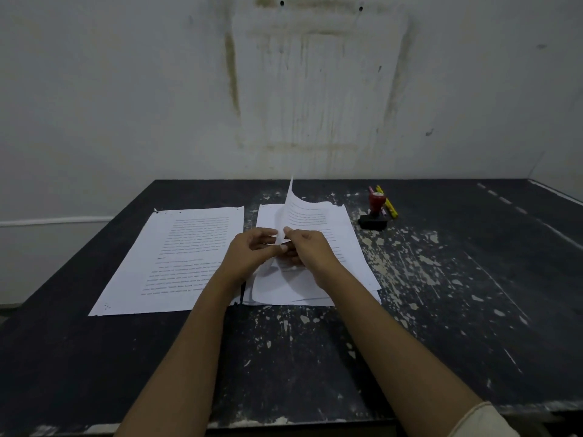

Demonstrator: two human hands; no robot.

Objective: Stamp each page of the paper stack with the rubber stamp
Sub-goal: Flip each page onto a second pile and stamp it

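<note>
— Paper stack [347,257] just right of centre on the table [473,279], loosely squared, near edges fanned out. Number of pages in it not countable.

— One sheet [299,209] raised off the top, standing almost on edge, curled over, printed lines facing right.

— Pinched low down between both hands. Left hand [249,250] and right hand [310,250] close together, fingertips meeting on the paper. Bottom part of the sheet hidden behind the fingers.

— Left of the stack, more printed paper [176,257] lying flat, with a narrow strip of table between. Near right corner covered by the left forearm [189,326]. Print too blurred to read.

— One rubber stamp [376,209] upright just right of the stack's far corner: red handle, black base, well apart from both hands.

— Behind it, two thin sticks, possibly pencils [391,209], one yellow, one pink, partly hidden by the stamp.

— Further out, a stained wall [126,89] behind the table. At the lower right corner, a pale sleeve [482,421], cut off by the frame.
</note>
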